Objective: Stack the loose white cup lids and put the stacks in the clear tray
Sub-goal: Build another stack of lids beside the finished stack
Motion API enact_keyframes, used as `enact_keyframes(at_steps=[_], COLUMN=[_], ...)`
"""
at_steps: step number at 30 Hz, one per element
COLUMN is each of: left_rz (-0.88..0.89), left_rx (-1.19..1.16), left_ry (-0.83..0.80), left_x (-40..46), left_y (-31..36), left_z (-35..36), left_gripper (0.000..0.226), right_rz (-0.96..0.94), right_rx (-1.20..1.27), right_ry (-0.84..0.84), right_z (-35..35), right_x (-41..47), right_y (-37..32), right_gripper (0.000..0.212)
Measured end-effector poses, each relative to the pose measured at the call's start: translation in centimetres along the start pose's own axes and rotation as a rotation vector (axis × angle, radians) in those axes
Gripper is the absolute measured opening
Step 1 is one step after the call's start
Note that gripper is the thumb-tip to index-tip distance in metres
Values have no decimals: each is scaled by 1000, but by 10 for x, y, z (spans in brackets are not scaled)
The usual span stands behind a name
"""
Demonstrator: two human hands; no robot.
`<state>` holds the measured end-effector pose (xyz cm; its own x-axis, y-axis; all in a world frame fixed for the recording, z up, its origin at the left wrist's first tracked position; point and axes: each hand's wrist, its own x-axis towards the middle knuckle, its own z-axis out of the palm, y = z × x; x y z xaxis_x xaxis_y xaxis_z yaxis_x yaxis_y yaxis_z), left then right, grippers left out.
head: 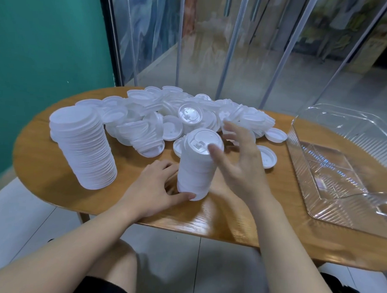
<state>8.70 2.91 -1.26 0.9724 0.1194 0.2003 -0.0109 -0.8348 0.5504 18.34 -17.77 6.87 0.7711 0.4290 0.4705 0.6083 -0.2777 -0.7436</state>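
Gripping a short lid stack [195,168] at its base with the left hand [151,188] — right hand [238,161] spread beside it; clear tray [332,171] lying bare on the bench [55,181], no legible writing.

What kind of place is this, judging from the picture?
Probably a small indoor work corner, perhaps of a café or shop: a wooden table against a teal wall, clear strip curtains, and a tiled floor.

Left hand [152,188] grips the lid stack [195,166] base; right hand [238,161] hovers open beside it.
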Motion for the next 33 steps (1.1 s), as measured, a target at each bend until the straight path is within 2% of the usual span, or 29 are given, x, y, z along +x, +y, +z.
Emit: enact_keyframes(at_steps=[2, 5, 9, 12, 21, 26, 30, 33], left_rz=[0, -9, -14, -14, -14, -18, -20, -15], left_rx=[0, 2, 3, 2, 0, -7, -8, -6], left_ry=[1, -3, -3, -11, -20, -18, -22, -24], left_x=[0, -1, -1, -1, 0, 0, 0, 0], left_y=[0, 0, 1, 1, -1, 1, 1, 1], left_z=[0, 0, -1, -1, -1, -1, -2, -2], left_gripper=[66, 69, 72, 70, 70, 69, 73, 75], right_rz=[46, 191, 337, 335, 298, 316, 348, 332], right_rx=[3, -213, -541, -633, -447, -204, -33, -115], right_ry=[84, 95, 12, 38, 159, 235, 205, 99], right_z=[-11, -27, -36, -37, -46, -46, -46, -45], right_x=[5, 8, 5, 6, 3, 2, -2, -8], right_y=[21, 77, 125, 128, 115, 92, 82, 81], right_gripper=[44, 20, 18, 13, 23, 18, 16, 17])
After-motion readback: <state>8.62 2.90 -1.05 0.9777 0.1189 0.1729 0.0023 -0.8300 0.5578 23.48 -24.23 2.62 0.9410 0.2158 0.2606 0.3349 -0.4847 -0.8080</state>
